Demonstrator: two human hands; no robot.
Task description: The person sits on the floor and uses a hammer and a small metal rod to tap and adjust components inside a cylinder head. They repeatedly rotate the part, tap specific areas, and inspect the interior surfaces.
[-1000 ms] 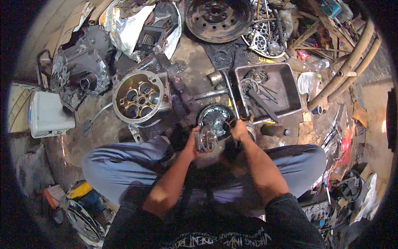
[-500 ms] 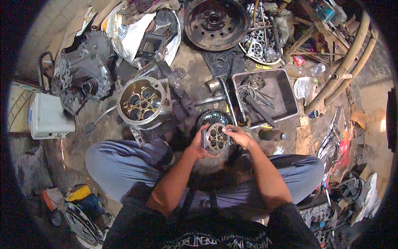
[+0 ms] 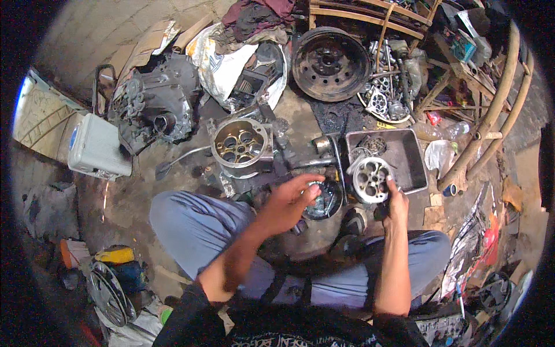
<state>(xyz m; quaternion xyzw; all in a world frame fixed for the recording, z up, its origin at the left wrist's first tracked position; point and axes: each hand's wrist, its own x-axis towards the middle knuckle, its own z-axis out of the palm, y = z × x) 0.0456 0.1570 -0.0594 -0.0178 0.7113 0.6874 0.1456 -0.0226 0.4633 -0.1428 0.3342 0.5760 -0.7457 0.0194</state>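
Observation:
My right hand [image 3: 396, 203] is closed on the edge of a round metal cylinder block [image 3: 363, 188] with several bores, thumb on its face. It is held at the near left corner of a grey metal tray [image 3: 417, 179]. My left hand [image 3: 286, 205] reaches over a dark round bowl [image 3: 338, 209] with shiny wet contents. Its thumb and fingers are apart, with nothing visible between them. Left of the bowl stands a larger metal housing [image 3: 245, 173] with several bores inside, its open end facing up.
Small metal parts [image 3: 370, 146] lie in the tray. Beyond are a rusty wheel rim [image 3: 309, 81] and a basin of metal parts [image 3: 386, 115]. A gearbox casing [image 3: 153, 101] and a pale plastic box [image 3: 101, 147] stand at left. Wooden poles [image 3: 491, 110] lean at right.
The cylinder block has gone from between both hands to my right hand alone, moving right toward the tray. My left hand has let go of it and opened over the bowl. The view has shifted.

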